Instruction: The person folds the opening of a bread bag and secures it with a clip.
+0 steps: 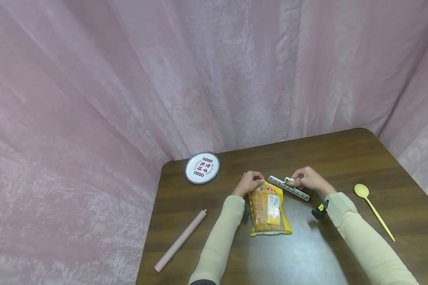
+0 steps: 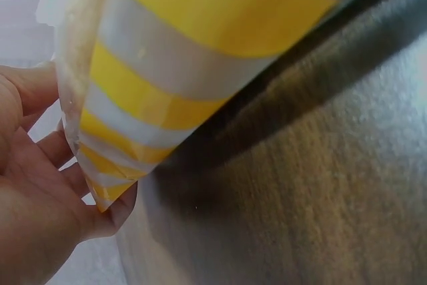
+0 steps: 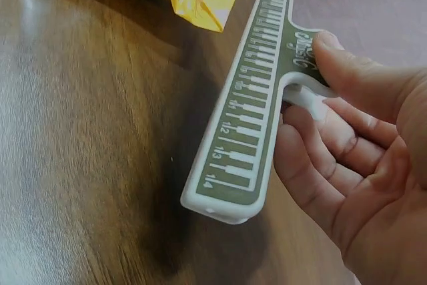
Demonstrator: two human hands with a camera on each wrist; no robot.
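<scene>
A yellow, partly see-through bag of bread [image 1: 260,209] with a white label lies in the middle of the table. My left hand [image 1: 251,183] grips its far top end; in the left wrist view the fingers [image 2: 123,208] curl round the yellow-and-white striped edge of the bag. Just to the right, my right hand [image 1: 308,180] pinches the handle of a long bag clip [image 1: 283,185] between thumb and fingers. The clip [image 3: 250,108] is white and dark green, printed with piano keys and numbers. Its far end comes close to the bag's corner [image 3: 203,5].
A white plate [image 1: 202,168] with red characters sits at the back left of the wooden table [image 1: 328,154]. A pink rolling pin [image 1: 180,240] lies on the left, a yellow spoon [image 1: 374,208] on the right. Pink curtains [image 1: 235,79] hang behind the table.
</scene>
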